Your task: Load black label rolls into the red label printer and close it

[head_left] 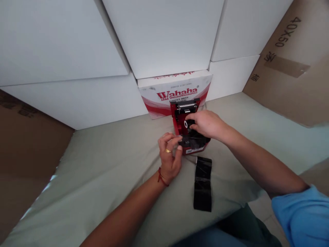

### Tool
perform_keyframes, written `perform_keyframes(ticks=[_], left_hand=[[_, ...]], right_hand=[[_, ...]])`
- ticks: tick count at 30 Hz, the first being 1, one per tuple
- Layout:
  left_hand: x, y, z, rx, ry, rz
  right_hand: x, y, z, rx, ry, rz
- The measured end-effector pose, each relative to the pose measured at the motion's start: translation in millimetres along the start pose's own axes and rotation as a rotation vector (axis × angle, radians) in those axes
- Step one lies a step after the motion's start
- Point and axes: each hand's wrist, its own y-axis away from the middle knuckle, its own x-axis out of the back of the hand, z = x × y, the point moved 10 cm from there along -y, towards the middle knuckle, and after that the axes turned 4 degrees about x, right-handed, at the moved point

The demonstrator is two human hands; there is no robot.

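A small red and black label printer (177, 127) stands with its lid raised. My right hand (205, 124) reaches into it from the right, thumb and fingers closed around a roll of black ribbon (190, 124) with a white core end. Dark, glossy film from the ribbon hangs over the printer's front edge. At the front left corner, my left hand (169, 152) has its fingers curled at the film's left edge and seems to grip it; the fingertips are partly hidden. A loose strip of black ribbon (203, 185) lies on the cloth in front of the printer.
Behind the printer is a white and red Wahaha water carton (177, 92), under and between large white boxes (164, 34). Brown cardboard boxes stand at the right (290, 68) and left (28, 164). A pale green cloth (110, 171) covers the table.
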Motion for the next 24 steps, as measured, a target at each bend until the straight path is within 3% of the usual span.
perform_keyframes(ticks=[6,12,15,17,21,22,24], left_hand=[[-19.9,4,11,-0.138,-0.080,-0.173],[-20.8,3,20,-0.218,-0.151,-0.158],[-21.1,4,19,-0.216,-0.172,-0.176],[-22.0,4,18,-0.209,-0.173,-0.194],[-20.3,6,26,-0.289,-0.213,-0.158],[-19.7,6,29,-0.309,-0.232,-0.141],[-19.2,6,32,-0.334,-0.273,-0.120]], right_hand=[[-18,-20,-1,-0.022,0.037,0.005],[-27,-30,-6,-0.005,0.000,-0.043],[-15,-17,-12,0.026,-0.108,0.002],[9,-2,-10,0.049,-0.270,0.150],[70,28,20,0.056,-0.377,0.687],[75,29,29,0.052,-0.341,0.760],[68,15,41,0.060,-0.295,0.746]])
